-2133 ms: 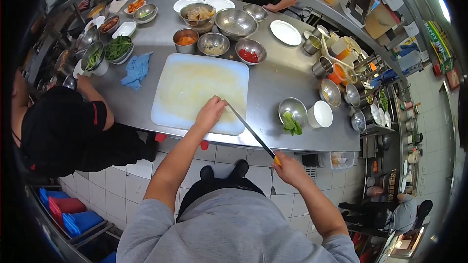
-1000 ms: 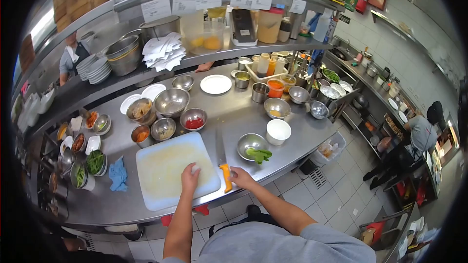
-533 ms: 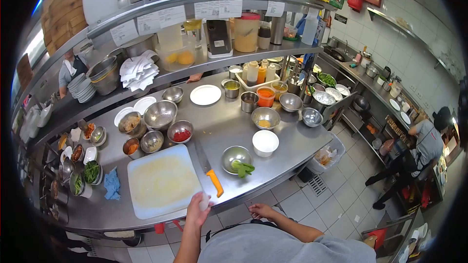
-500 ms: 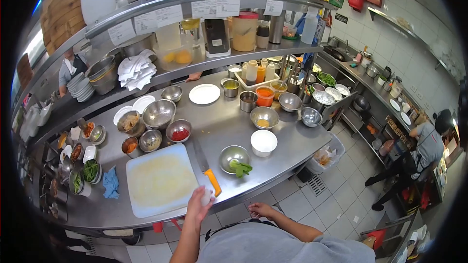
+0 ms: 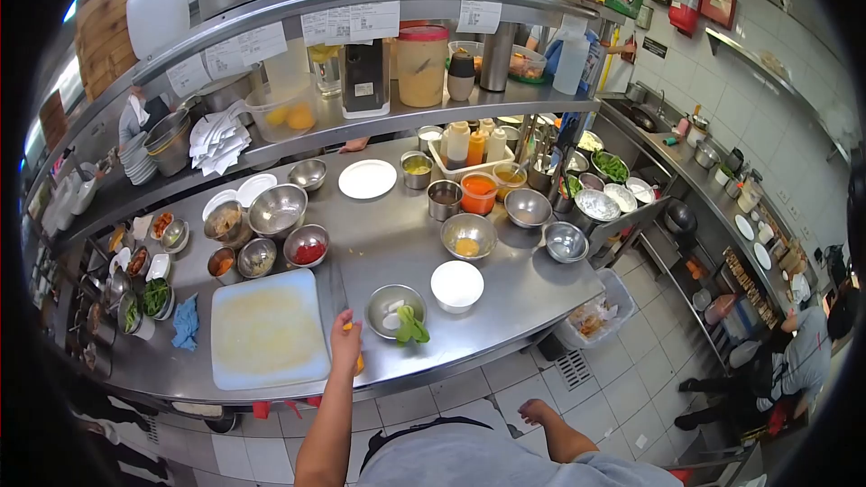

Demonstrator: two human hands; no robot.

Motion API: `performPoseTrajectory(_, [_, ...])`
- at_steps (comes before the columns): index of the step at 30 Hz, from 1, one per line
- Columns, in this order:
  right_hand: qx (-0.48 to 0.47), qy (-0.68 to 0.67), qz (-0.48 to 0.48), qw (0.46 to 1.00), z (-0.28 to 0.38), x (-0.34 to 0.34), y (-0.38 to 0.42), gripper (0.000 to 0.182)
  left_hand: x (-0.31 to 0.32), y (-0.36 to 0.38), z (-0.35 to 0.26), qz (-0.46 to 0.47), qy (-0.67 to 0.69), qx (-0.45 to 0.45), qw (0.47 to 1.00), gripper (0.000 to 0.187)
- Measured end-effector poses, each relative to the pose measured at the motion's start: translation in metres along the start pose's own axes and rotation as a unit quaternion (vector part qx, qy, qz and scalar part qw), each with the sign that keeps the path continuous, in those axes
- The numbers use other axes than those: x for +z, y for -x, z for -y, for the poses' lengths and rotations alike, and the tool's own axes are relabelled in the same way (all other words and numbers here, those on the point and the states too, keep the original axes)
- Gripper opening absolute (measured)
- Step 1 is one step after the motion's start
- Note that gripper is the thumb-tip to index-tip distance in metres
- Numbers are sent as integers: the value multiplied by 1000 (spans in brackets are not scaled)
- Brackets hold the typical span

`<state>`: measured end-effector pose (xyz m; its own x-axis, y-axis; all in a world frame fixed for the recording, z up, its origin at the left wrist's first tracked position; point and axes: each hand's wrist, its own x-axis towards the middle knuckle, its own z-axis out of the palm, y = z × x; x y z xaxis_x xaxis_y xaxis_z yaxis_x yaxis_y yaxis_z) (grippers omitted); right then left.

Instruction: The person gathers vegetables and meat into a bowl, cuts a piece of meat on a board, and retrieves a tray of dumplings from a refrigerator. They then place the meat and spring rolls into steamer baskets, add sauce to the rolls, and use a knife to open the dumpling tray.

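"Where's your knife [image 5: 360, 364]?"

"On the counter [image 5: 541, 293], just right of the cutting board [image 5: 271, 334], handle toward you, probably for easy reach. Your left hand [image 5: 345, 341] covers part of the handle; whether that grip has closed around it, I can't tell."

"And your right hand [image 5: 534, 411]?"

"Over the floor [image 5: 622, 365], fingers loosely curled; I can't tell how far that grip is open."

"Those greens [image 5: 413, 326]?"

"They overhang the metal bowl's [image 5: 373, 310] rim, perhaps because the leaves are too long."

The left hand [image 5: 345, 344] partly hides an orange-handled knife [image 5: 360, 364] beside a cutting board [image 5: 271, 332].
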<state>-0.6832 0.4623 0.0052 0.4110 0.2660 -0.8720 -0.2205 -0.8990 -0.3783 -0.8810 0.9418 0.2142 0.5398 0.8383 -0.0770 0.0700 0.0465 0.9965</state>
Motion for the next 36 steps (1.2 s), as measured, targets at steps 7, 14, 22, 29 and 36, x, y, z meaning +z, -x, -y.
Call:
performPoseTrajectory(7, [6,-6,3,1000,1,-3,-18,26,32,-5,32,-12,129,-246,960,34])
performPoseTrajectory(14, [-127,26,54,990,79,28,-14,29,27,7,71,-36,208,-194,958,17])
performPoseTrajectory(22, [-141,88,86,982,89,40,-25,31,-7,139,13,-54,265,-274,923,10])
performPoseTrajectory(29, [-87,259,118,955,91,46,-45,32,-65,236,50,-116,296,-273,908,25])
performPoseTrajectory(36, [-136,214,73,965,139,88,-20,28,-152,259,43,-150,377,-169,898,44])
